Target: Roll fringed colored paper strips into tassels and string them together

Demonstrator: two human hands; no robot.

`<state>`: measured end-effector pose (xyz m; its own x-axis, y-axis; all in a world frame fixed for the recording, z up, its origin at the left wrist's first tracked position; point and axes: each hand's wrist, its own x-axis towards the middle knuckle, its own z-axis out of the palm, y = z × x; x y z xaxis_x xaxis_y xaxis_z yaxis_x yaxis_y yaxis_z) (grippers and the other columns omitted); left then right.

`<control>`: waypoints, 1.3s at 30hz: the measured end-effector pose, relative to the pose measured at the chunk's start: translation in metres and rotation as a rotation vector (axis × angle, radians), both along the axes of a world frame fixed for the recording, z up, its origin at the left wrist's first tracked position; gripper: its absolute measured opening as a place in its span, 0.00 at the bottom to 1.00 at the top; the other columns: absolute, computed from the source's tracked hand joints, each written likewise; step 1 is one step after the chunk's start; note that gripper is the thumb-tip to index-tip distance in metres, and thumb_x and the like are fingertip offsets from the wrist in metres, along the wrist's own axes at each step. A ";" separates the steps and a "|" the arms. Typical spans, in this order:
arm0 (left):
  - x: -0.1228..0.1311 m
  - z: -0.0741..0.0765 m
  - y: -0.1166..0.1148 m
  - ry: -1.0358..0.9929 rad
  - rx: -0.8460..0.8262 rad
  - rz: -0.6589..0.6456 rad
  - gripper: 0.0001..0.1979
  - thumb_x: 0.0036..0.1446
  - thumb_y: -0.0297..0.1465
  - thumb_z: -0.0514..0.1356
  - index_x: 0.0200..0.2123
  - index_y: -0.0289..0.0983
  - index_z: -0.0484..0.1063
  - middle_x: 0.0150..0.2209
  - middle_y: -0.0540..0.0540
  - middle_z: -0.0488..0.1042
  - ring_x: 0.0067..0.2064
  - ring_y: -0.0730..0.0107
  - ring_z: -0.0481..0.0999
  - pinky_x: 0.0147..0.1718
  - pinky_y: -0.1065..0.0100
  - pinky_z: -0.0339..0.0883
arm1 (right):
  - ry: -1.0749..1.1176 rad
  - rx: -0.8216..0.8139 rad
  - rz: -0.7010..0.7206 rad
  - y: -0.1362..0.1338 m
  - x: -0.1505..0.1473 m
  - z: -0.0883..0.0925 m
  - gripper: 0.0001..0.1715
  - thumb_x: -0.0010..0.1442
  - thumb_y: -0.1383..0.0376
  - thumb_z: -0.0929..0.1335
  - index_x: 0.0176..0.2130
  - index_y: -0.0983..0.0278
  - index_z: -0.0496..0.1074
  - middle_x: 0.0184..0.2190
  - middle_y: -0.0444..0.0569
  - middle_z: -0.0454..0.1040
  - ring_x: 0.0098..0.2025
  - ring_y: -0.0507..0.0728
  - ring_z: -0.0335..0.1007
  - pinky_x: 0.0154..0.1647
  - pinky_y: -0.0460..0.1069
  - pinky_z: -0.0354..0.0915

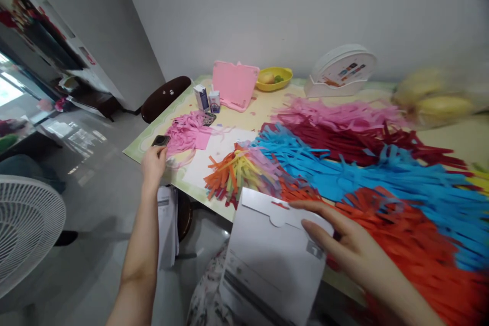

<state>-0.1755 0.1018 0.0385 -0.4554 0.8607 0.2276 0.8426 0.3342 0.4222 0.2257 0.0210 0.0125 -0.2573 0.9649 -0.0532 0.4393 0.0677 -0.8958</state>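
Observation:
My right hand (340, 234) grips the upper right corner of a flat white box (273, 260) with a hang slot and a tucked flap, tilted in front of me. At the table's left corner, my left hand (154, 162) pinches a small black rectangular object (161, 140); its kind is not clear. Beside that hand lies a heap of pink paper strips (187, 132). A multicoloured bunch of paper strips (239, 170) rests on the table just beyond the box. Red-orange fringed paper (412, 239) spreads out near my right hand.
Blue fringed paper (355, 175) and dark red fringe (336, 140) cover the table's right side. Behind stand a pink tablet case (235, 84), small cartons (201, 98), a yellow bowl (274, 79) and a white holder (340, 74). A fan (28, 229) stands at left.

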 end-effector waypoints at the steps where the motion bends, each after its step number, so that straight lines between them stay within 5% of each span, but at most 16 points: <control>1: 0.022 0.003 -0.007 -0.055 0.046 -0.075 0.19 0.62 0.37 0.53 0.49 0.35 0.75 0.50 0.39 0.77 0.48 0.60 0.75 0.46 0.65 0.67 | 0.007 0.039 -0.005 0.001 -0.003 0.001 0.23 0.61 0.51 0.64 0.49 0.61 0.73 0.48 0.55 0.76 0.44 0.63 0.74 0.38 0.51 0.71; 3: 0.069 0.006 -0.026 -0.434 0.142 -0.425 0.23 0.58 0.41 0.58 0.53 0.35 0.72 0.50 0.39 0.76 0.46 0.61 0.77 0.43 0.66 0.69 | 0.033 0.113 -0.002 0.003 -0.009 0.005 0.22 0.63 0.53 0.64 0.52 0.61 0.70 0.51 0.54 0.74 0.50 0.62 0.71 0.45 0.52 0.69; 5: 0.112 0.005 -0.043 -0.752 -0.026 -0.686 0.23 0.53 0.42 0.63 0.48 0.34 0.74 0.44 0.40 0.79 0.41 0.62 0.77 0.39 0.67 0.70 | 0.069 0.145 0.008 0.003 -0.013 0.009 0.21 0.64 0.55 0.63 0.53 0.60 0.67 0.52 0.54 0.72 0.51 0.61 0.70 0.46 0.51 0.68; 8: 0.149 -0.005 -0.059 -1.012 -0.206 -0.657 0.19 0.52 0.44 0.63 0.36 0.32 0.76 0.31 0.45 0.78 0.30 0.68 0.75 0.28 0.71 0.66 | 0.123 0.095 -0.005 -0.001 -0.013 0.014 0.21 0.64 0.56 0.63 0.54 0.61 0.65 0.49 0.52 0.73 0.43 0.57 0.73 0.39 0.47 0.69; 12: 0.161 -0.019 -0.060 -1.113 -0.203 -0.580 0.22 0.53 0.48 0.60 0.32 0.32 0.73 0.26 0.48 0.74 0.25 0.73 0.68 0.23 0.74 0.59 | 0.204 -0.039 0.012 -0.009 -0.004 0.013 0.20 0.64 0.52 0.63 0.47 0.64 0.71 0.37 0.50 0.77 0.33 0.56 0.73 0.30 0.46 0.68; 18: 0.165 -0.016 -0.065 -0.725 0.010 -0.646 0.19 0.63 0.42 0.51 0.29 0.35 0.69 0.25 0.50 0.69 0.28 0.73 0.67 0.28 0.73 0.59 | 0.275 -0.090 -0.058 -0.014 0.005 0.000 0.25 0.62 0.49 0.64 0.40 0.66 0.78 0.34 0.51 0.80 0.38 0.61 0.77 0.37 0.51 0.72; 22: 0.168 -0.008 -0.063 -0.462 0.017 -0.766 0.14 0.65 0.36 0.51 0.32 0.36 0.72 0.29 0.49 0.74 0.32 0.70 0.72 0.33 0.72 0.61 | 0.088 -0.031 0.017 -0.014 0.004 -0.003 0.26 0.58 0.54 0.69 0.51 0.65 0.75 0.48 0.55 0.78 0.49 0.65 0.75 0.51 0.58 0.69; 26: 0.179 -0.003 -0.058 -0.327 -0.113 -0.883 0.16 0.67 0.35 0.50 0.31 0.37 0.72 0.28 0.49 0.76 0.31 0.69 0.74 0.32 0.71 0.61 | -0.062 0.102 0.048 -0.014 -0.012 -0.002 0.41 0.55 0.61 0.71 0.64 0.61 0.60 0.59 0.56 0.69 0.57 0.65 0.69 0.57 0.60 0.66; 29: 0.183 0.000 -0.060 -0.256 -0.105 -0.823 0.14 0.67 0.38 0.51 0.41 0.38 0.73 0.33 0.47 0.78 0.35 0.66 0.77 0.34 0.70 0.63 | -0.057 0.129 0.099 -0.010 -0.021 -0.002 0.35 0.59 0.64 0.66 0.64 0.60 0.59 0.59 0.55 0.69 0.55 0.64 0.71 0.54 0.59 0.68; 32: 0.178 0.004 -0.065 -0.184 -0.066 -0.709 0.19 0.65 0.42 0.53 0.53 0.38 0.67 0.43 0.45 0.78 0.42 0.62 0.78 0.39 0.67 0.65 | 0.001 0.170 0.007 -0.005 -0.020 -0.004 0.28 0.61 0.62 0.66 0.59 0.64 0.63 0.54 0.56 0.73 0.52 0.63 0.72 0.52 0.57 0.67; 39: 0.168 0.013 -0.072 -0.049 -0.176 -0.749 0.18 0.69 0.39 0.45 0.48 0.38 0.71 0.45 0.46 0.78 0.46 0.60 0.77 0.42 0.65 0.66 | 0.227 0.081 -0.120 -0.011 -0.017 -0.010 0.21 0.62 0.59 0.66 0.53 0.63 0.67 0.50 0.53 0.75 0.50 0.60 0.71 0.48 0.51 0.67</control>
<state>-0.0076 0.0300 0.0510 0.2567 0.9650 0.0538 0.8523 -0.2523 0.4582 0.2092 0.0102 0.0023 -0.1373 0.9879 0.0718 0.2374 0.1032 -0.9659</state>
